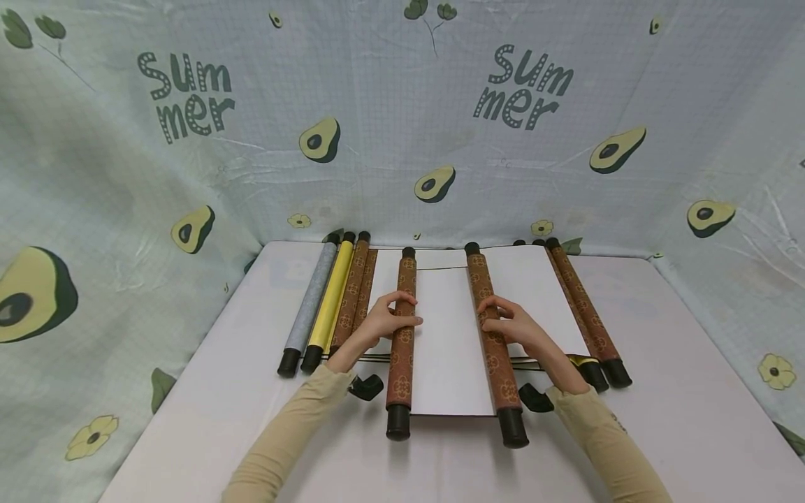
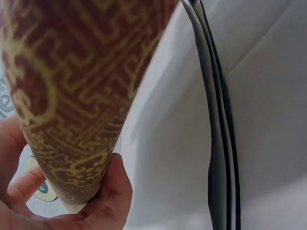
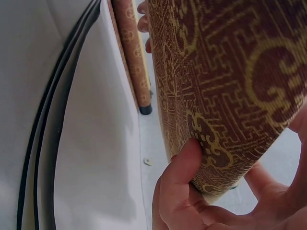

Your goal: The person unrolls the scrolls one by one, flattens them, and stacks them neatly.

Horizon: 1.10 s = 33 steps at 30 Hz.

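Observation:
A partly unrolled scroll with white paper [image 1: 445,335] lies between two brown rollers patterned in gold, each with black end caps. My left hand [image 1: 385,320] grips the left roller [image 1: 400,370], thumb on its inner side and fingers on the far side. Around the right roller [image 1: 497,356] curl the thumb and fingers of my right hand [image 1: 512,325]. Close up, the left wrist view shows the brocade roller [image 2: 81,96] held in the left hand [image 2: 105,201]. The right wrist view shows the other roller [image 3: 220,86] in the right hand's [image 3: 187,201] grasp.
At left lie a grey roller [image 1: 311,304], a yellow roller [image 1: 332,300] and brown rollers [image 1: 350,297]. More brown rollers [image 1: 588,314] lie at right, with a yellow one partly hidden. White sheets with dark edges [image 1: 528,279] spread beneath the held scroll. A patterned cloth [image 1: 377,84] stands behind the table.

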{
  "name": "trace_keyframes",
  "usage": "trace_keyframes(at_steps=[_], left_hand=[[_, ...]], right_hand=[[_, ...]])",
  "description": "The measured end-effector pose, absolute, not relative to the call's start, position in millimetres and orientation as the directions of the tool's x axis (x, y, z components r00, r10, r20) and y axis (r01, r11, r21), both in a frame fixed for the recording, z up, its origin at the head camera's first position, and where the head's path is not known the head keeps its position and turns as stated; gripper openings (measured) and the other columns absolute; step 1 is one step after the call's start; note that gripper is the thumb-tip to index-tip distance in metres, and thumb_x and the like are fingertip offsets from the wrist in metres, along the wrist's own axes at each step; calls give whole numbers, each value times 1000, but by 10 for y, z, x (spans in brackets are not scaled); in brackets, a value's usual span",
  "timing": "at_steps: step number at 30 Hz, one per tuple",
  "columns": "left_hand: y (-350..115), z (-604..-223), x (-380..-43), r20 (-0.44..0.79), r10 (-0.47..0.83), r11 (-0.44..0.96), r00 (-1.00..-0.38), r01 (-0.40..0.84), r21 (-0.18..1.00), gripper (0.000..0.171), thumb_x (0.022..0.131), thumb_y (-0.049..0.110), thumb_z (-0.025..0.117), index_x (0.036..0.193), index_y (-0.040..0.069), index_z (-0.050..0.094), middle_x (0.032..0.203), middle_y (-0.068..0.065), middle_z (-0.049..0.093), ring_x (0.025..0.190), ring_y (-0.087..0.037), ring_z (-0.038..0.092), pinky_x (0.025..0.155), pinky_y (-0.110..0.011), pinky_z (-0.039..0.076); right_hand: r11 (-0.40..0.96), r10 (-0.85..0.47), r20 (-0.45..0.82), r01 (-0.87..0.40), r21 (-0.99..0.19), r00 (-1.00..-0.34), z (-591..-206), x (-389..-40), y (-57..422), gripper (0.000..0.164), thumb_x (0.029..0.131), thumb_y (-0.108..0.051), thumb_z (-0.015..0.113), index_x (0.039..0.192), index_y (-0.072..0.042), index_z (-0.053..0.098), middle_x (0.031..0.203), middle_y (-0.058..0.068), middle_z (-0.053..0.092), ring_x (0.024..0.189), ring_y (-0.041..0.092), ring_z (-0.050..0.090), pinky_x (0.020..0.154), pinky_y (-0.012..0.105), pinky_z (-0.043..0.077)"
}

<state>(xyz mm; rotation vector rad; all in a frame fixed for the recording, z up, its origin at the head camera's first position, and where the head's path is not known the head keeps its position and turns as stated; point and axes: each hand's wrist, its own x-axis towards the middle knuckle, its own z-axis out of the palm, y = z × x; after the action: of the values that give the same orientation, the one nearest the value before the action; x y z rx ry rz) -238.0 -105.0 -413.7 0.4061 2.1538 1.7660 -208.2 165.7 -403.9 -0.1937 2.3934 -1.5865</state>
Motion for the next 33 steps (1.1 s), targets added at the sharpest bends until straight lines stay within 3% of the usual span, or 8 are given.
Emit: trace_keyframes(at_steps=[4,10,16,24,33], left_hand=[[-1055,-4171,-2398,-63,416,189,-907,19,982,39,73,15,72,107,6,55,113,-19,48,75,-21,56,56,-34,51],[-1029,-4094,-2384,-168,377,262,-911,-70,963,45,74,6,69,116,4,51,115,-23,47,79,-22,53,53,-35,51],[-1064,-4054,-2380,-187,385,292,-904,-73,954,49,77,7,66,123,7,48,120,-23,44,80,-22,55,55,-39,51],[-1120,-4051,-2382,-165,420,277,-892,-47,960,43,81,6,59,123,3,48,107,-22,52,67,-15,58,60,-39,53],[-1118,-4055,-2387,-167,413,291,-895,-44,956,38,83,10,57,120,3,52,114,-21,49,68,-13,52,51,-30,48]], right_hand=[[397,-241,-147,41,-917,-959,-4051,-2077,1651,34,81,-21,63,107,-5,48,123,18,40,87,24,44,62,33,44],[399,-243,-120,14,-917,-963,-4062,-2070,1660,38,75,-19,70,102,-5,47,124,20,38,81,23,43,57,31,42],[415,-240,-114,4,-910,-964,-4055,-2076,1693,35,77,-11,66,106,-4,48,123,21,39,84,27,41,57,31,41],[423,-235,-116,6,-906,-965,-4048,-2067,1754,38,80,-9,62,114,-2,47,133,21,34,100,33,39,63,31,41],[431,-224,-120,12,-902,-967,-4051,-2057,1776,36,79,-9,61,112,-2,47,131,22,35,95,31,39,62,30,41]])
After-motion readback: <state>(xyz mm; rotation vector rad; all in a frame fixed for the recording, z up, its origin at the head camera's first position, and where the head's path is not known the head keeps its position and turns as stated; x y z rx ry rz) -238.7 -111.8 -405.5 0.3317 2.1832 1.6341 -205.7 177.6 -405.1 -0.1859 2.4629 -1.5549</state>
